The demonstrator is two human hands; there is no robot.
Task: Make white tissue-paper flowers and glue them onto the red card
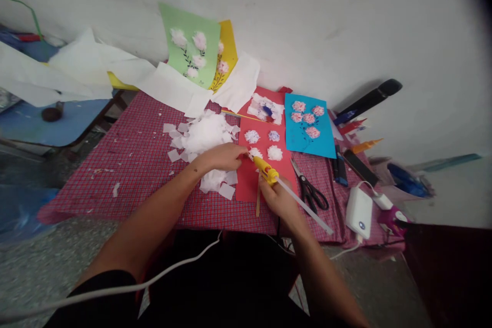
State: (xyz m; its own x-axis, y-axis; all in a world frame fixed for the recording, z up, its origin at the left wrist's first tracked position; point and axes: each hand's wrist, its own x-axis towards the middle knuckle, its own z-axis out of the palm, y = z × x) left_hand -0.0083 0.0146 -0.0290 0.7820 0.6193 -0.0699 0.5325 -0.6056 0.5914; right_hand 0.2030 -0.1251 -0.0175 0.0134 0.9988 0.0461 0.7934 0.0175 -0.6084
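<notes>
My right hand (279,197) is wrapped round a yellow hot glue gun (267,170), with a long translucent glue stick (307,207) trailing out of its back. The nozzle points at a white paper flower (255,153) on the red sheet (246,184). My left hand (228,156) reaches in from the left, its fingers pinched together at that flower's edge; anything between them is too small to make out. Beside it lie a fuller white paper flower (274,152) and two purple-flecked ones, one being this paper flower (252,137). A narrow tan stick (258,202) lies below the gun.
A heap of white paper squares (205,133) lies left of the red sheet. Black-handled scissors (311,192), a blue flower picture (307,146) and a white power bank (359,212) are on the right. Green flower artwork (192,43) leans against the wall. A white cable (172,269) crosses my lap.
</notes>
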